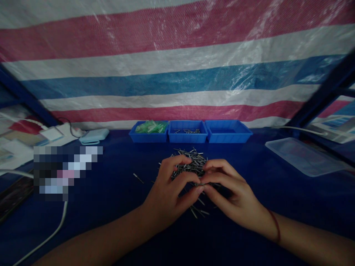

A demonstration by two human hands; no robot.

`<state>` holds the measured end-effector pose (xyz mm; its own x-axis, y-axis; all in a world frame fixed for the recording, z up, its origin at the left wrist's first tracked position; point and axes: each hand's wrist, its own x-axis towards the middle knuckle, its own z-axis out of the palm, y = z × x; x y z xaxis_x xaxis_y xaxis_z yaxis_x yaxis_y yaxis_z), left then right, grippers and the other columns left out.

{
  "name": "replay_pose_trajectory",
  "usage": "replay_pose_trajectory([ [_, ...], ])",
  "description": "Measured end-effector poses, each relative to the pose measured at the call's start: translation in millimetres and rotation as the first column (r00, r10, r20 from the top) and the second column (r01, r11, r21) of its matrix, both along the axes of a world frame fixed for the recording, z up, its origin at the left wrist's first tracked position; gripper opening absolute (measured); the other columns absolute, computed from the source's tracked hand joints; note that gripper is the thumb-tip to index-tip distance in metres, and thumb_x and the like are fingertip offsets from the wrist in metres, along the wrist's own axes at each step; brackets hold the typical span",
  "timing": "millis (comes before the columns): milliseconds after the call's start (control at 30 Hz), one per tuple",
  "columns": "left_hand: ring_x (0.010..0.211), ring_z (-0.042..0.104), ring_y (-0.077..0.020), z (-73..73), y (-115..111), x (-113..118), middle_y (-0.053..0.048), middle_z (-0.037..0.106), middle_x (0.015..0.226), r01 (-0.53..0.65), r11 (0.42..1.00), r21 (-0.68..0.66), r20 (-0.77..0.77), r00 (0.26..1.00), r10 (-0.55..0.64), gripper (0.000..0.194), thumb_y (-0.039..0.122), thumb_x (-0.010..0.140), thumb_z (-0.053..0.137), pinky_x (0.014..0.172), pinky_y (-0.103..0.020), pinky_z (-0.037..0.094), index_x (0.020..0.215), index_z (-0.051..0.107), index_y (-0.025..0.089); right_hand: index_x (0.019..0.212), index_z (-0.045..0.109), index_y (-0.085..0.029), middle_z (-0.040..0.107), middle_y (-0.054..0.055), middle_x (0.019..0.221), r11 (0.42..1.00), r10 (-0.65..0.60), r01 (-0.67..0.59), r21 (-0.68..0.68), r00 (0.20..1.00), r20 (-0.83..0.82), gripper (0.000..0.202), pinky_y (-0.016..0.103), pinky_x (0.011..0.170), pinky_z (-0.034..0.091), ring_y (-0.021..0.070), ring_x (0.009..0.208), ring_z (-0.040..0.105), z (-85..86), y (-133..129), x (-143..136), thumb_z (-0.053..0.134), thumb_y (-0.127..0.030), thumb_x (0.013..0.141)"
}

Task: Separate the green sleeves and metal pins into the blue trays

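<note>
A loose pile of thin metal pins [191, 162] lies on the dark blue table, partly hidden by both hands. At the pile's near edge, my left hand [172, 188] pinches one end of a small metal pin [200, 184] between thumb and index finger. The fingertips of my right hand [233, 192] close on the pin's other end, almost touching those of the left. More pins [198, 212] are scattered just below the fingers. One single pin [138, 178] lies apart, to the left of my left hand.
Behind the pile stand three blue bins: one with green plastic pieces [150, 127], one with some pins [188, 138], one at right [229, 137]. A clear plastic lid [303, 157] lies right. A light blue device [94, 136], a power strip [65, 133] and a white cable [57, 231] are left.
</note>
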<state>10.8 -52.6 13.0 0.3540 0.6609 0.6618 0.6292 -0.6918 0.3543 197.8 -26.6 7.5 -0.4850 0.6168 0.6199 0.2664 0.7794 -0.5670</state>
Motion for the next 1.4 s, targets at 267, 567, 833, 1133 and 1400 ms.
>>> replay_pose_trajectory([
  [267, 0.109, 0.045, -0.0208, 0.6, -1.7, -0.7, -0.007, 0.044, 0.115, 0.002, 0.999, -0.04, -0.005, 1.0, -0.002, 0.007, 0.02, 0.084, 0.056, 0.092, -0.038, 0.039, 0.09, 0.055, 0.02, 0.091, 0.063, -0.019, 0.052, 0.007, 0.1, 1.0, 0.013, -0.013, -0.012, 1.0, 0.007, 0.015, 0.029, 0.082, 0.048, 0.0167, 0.098, 0.054, 2.5, -0.2, 0.7, 0.052, -0.013, 0.084],
  [567, 0.108, 0.048, -0.0229, 12.7, 1.2, -7.2, -0.009, 0.051, 0.115, -0.019, 0.991, -0.135, -0.144, 0.99, -0.001, 0.024, 0.029, 0.086, 0.053, 0.09, -0.04, 0.042, 0.108, 0.053, 0.019, 0.082, 0.062, -0.02, 0.055, 0.006, 0.094, 0.987, -0.104, 0.102, 0.125, 0.995, 0.009, 0.011, 0.032, 0.073, 0.05, 0.0182, 0.088, 0.058, 11.1, 7.5, 1.0, 0.052, -0.015, 0.083],
  [833, 0.093, 0.06, -0.0204, 60.2, 7.4, -62.1, -0.003, 0.062, 0.104, -0.25, 0.938, -0.242, -0.442, 0.889, 0.123, 0.024, 0.031, 0.091, 0.043, 0.084, -0.038, 0.047, 0.108, 0.057, 0.022, 0.084, 0.063, -0.017, 0.056, 0.01, 0.094, 0.841, -0.359, 0.323, 0.434, 0.933, 0.001, 0.016, 0.041, 0.083, 0.045, 0.0233, 0.093, 0.055, 37.8, 88.3, -15.7, 0.049, -0.024, 0.087],
  [1133, 0.103, 0.057, -0.0216, 15.8, -9.9, -138.4, -0.005, 0.06, 0.113, -0.338, 0.867, -0.366, -0.519, 0.848, 0.112, 0.031, 0.037, 0.091, 0.041, 0.091, -0.041, 0.045, 0.115, 0.056, 0.024, 0.113, 0.053, -0.017, 0.05, 0.014, 0.119, 0.762, -0.55, 0.355, 0.541, 0.796, 0.251, 0.037, 0.052, 0.088, 0.039, 0.0339, 0.11, 0.041, 19.4, 107.0, -27.3, 0.047, -0.042, 0.086],
  [1400, 0.082, 0.056, -0.0179, 7.5, -6.4, -124.3, -0.003, 0.058, 0.091, -0.276, 0.892, -0.359, -0.468, 0.88, 0.084, 0.021, 0.033, 0.092, 0.04, 0.077, -0.033, 0.047, 0.09, 0.057, 0.02, 0.11, 0.052, -0.021, 0.051, 0.012, 0.115, 0.887, -0.392, 0.269, 0.376, 0.869, 0.302, 0.03, 0.049, 0.092, 0.038, 0.0294, 0.109, 0.045, 3.8, 58.2, 12.0, 0.053, -0.033, 0.083],
])
